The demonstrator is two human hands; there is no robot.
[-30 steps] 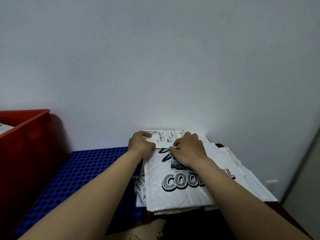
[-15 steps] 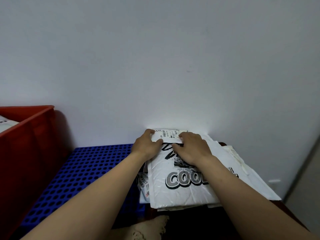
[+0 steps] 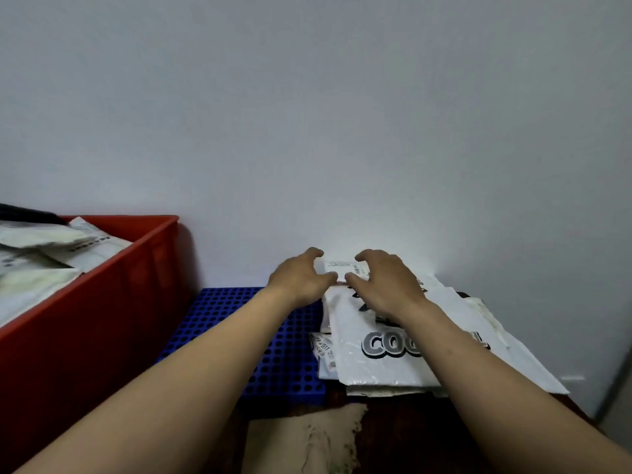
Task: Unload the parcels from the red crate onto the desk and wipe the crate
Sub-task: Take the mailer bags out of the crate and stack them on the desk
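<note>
While both forearms extend from the lower edge of the frame toward centre, the left hand (image 3: pixel 301 278) and right hand (image 3: pixel 386 285) sit side by side over a small white labelled parcel (image 3: pixel 345 267) at mid-frame. Each hand is half spread, with its fingers arched and separated. The two thumb tips lie close together at the near edge of the parcel, and the index fingers curve over its far corners. It cannot be told whether the fingers grip the parcel or only hover at it. The parcel lies at the far end of a stack of white mailers (image 3: pixel 383 367), the top one printed with large grey letters "COO", partly covered by the right forearm. The stack occupies the right-centre of the frame on a dark surface (image 3: pixel 393 432). A blue perforated panel (image 3: pixel 239 323) lies just left of the stack. The red crate (image 3: pixel 136 268) stands at the left of the frame and contains several white parcels (image 3: pixel 44 254). A tan cloth (image 3: pixel 307 439) lies at the bottom centre. A plain pale wall (image 3: pixel 342 114) fills the upper frame.
</note>
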